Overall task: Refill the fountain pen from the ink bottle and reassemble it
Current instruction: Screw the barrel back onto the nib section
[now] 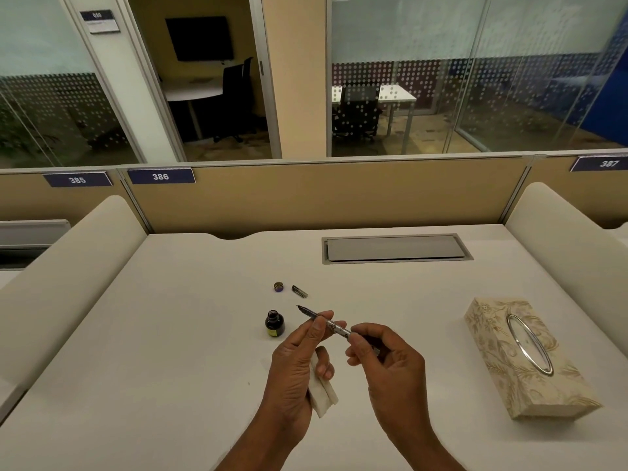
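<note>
I hold the fountain pen (334, 326) level above the desk, its nib pointing up-left. My left hand (295, 365) pinches the front section near the nib and also keeps a folded white tissue (323, 392) against the palm. My right hand (387, 362) grips the rear of the pen by thumb and fingers. The open ink bottle (274, 323) stands just left of the nib. Behind it lie the bottle's cap (278, 286) and the dark pen cap (299, 291), both loose on the desk.
A floral tissue box (523, 358) with an oval metal opening sits at the right. A grey cable hatch (396, 249) is set into the white desk (170, 334) at the back. Padded dividers flank both sides, with a partition wall behind.
</note>
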Demonstrator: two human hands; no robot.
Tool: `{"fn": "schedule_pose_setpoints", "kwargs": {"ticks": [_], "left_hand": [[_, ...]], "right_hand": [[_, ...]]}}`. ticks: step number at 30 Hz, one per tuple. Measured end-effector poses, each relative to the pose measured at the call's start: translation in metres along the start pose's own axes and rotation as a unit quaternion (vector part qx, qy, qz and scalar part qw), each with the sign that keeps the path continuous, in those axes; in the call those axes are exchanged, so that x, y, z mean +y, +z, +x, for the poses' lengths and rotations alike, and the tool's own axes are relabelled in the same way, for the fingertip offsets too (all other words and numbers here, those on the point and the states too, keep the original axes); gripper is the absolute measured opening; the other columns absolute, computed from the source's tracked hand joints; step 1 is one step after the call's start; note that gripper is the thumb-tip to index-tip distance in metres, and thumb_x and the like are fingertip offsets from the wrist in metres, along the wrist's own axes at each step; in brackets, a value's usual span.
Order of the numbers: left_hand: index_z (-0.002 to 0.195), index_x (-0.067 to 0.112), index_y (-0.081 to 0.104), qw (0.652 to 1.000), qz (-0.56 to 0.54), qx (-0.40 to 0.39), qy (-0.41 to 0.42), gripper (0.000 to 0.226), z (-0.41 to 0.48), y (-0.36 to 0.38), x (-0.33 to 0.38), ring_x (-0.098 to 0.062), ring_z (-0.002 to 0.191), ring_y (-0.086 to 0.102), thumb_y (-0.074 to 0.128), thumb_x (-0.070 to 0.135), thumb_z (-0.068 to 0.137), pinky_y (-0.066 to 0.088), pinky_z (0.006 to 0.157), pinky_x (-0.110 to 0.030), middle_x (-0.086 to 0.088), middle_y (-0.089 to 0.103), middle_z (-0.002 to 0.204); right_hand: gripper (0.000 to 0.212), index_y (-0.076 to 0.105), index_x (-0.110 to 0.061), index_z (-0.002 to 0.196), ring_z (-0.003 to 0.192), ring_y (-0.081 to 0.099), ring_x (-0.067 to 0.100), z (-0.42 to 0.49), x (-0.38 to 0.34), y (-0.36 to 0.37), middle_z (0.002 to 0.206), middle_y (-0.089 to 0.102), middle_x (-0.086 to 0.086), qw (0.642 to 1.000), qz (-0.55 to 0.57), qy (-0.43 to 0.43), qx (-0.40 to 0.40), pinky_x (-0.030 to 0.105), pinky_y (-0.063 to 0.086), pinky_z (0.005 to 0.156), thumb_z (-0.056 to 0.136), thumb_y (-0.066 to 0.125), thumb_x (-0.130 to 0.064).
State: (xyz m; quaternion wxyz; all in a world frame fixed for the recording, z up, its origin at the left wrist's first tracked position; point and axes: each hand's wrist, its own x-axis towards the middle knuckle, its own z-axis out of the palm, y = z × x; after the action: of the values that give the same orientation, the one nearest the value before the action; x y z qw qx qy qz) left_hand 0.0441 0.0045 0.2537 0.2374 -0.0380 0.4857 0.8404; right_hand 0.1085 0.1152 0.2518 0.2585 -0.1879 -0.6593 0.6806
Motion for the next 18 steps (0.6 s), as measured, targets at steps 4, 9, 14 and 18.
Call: {"fn": "schedule_pose_setpoints", "kwargs": {"ticks": [4,9,14,18], "left_hand": [[0.107,0.018,0.081,1.000,0.008,-0.003,0.008,0.030,-0.0024,0.0019,0.0016,-0.011,0.047,0.031,0.069,0.028,0.082,0.035,0.049,-0.025,-0.011,0.078,0.114],[0.103,0.022,0.083,1.000,0.023,0.011,0.012,0.027,-0.0033,0.0014,0.0018,-0.010,0.043,0.034,0.069,0.030,0.080,0.038,0.046,-0.024,-0.009,0.079,0.111],[0.105,0.020,0.082,1.000,0.006,0.015,0.005,0.028,-0.0039,0.0009,0.0012,-0.010,0.044,0.033,0.069,0.028,0.081,0.037,0.047,-0.024,-0.009,0.079,0.112],[0.109,0.016,0.080,1.000,0.010,0.018,0.007,0.034,-0.0048,0.0026,0.0016,-0.010,0.043,0.035,0.069,0.028,0.079,0.038,0.046,-0.024,-0.010,0.079,0.110]], "right_hand": [[0.015,0.074,-0.014,0.092,0.068,0.070,0.026,0.0020,-0.0011,0.0004,0.078,0.075,0.009,1.000,0.018,0.016,-0.004,0.030,0.061,0.062,0.093,0.064,-0.005],[0.014,0.074,-0.018,0.095,0.070,0.072,0.020,0.0024,-0.0042,-0.0012,0.085,0.076,0.001,0.999,0.009,0.030,-0.005,0.025,0.060,0.066,0.086,0.073,-0.007],[0.015,0.073,-0.017,0.092,0.075,0.074,0.019,0.0015,-0.0041,0.0010,0.082,0.077,-0.001,1.000,0.000,0.023,0.004,0.021,0.060,0.074,0.086,0.073,-0.003],[0.011,0.072,-0.020,0.091,0.069,0.074,0.020,0.0005,-0.0057,0.0033,0.080,0.077,-0.002,1.000,-0.008,0.021,0.009,0.023,0.060,0.065,0.090,0.069,-0.010]]}}
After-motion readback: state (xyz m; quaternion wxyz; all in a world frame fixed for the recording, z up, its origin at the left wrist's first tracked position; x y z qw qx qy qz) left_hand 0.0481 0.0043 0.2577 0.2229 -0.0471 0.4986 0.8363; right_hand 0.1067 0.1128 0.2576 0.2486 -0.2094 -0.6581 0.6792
